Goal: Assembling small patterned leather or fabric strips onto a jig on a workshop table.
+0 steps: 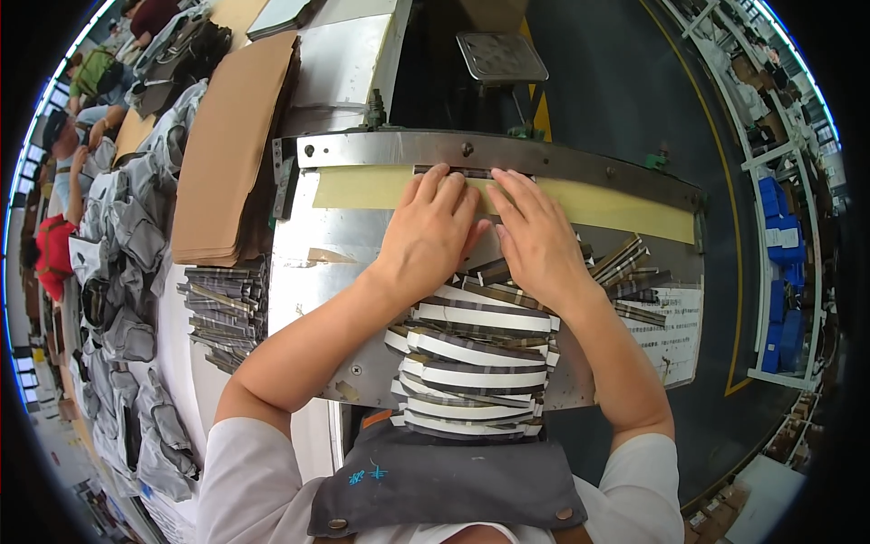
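Note:
My left hand (430,232) lies palm down with its fingers stretched toward a metal bar (381,150). Beside it, my right hand (542,238) lies flat in the same way. The fingertips of both touch a thin dark strip (471,172) along the bar's near edge. Pale yellow tape (616,207) runs along the metal plate (349,245) beneath the hands. Between my forearms is a stack of white and dark strips (476,374). Loose dark strips (625,272) are scattered to the right of my right hand, and my palms partly hide others.
At the left stand a pile of brown cardboard sheets (231,154) and bundled dark strips (225,313). Grey garment pieces (127,272) lie beyond, with people (62,218) at the far left. A stool (501,56) is beyond the bar; blue bins (784,240) fill a rack at right.

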A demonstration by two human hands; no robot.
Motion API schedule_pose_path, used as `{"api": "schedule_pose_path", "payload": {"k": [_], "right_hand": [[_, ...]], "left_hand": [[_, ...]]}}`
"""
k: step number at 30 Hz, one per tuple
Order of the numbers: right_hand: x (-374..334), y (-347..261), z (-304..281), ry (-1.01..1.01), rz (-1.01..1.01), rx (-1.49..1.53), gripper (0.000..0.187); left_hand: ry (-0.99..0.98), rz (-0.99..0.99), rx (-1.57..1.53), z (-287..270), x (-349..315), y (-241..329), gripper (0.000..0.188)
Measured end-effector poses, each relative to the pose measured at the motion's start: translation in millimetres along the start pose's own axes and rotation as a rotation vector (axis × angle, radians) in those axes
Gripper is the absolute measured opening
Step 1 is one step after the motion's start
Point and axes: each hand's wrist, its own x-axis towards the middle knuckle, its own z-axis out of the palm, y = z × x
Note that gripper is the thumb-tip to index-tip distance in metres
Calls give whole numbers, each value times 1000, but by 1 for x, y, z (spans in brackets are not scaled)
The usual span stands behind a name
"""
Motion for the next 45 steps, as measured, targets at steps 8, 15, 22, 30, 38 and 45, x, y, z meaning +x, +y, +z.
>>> {"api": "schedule_pose_path", "payload": {"k": [8, 15, 22, 30, 38, 45], "right_hand": [[-1, 14, -11, -3, 35, 98, 31], [-7, 25, -84, -24, 55, 219, 38], [-78, 24, -121, -443, 102, -69, 72], [-91, 47, -102, -384, 73, -281, 39], [-86, 57, -80, -362, -25, -593, 18], [-77, 67, -104, -161, 324, -70, 13]], "left_hand": [[-60, 42, -264, -9, 1, 7, 33], [-67, 141, -529, -14, 3, 21, 47], [-238, 75, -322, -15, 13, 48, 69], [-512, 101, -76, -1, 54, 63, 40], [-384, 82, 176, 19, 54, 74, 25], [-250, -47, -31, 9, 62, 43, 23]]}}
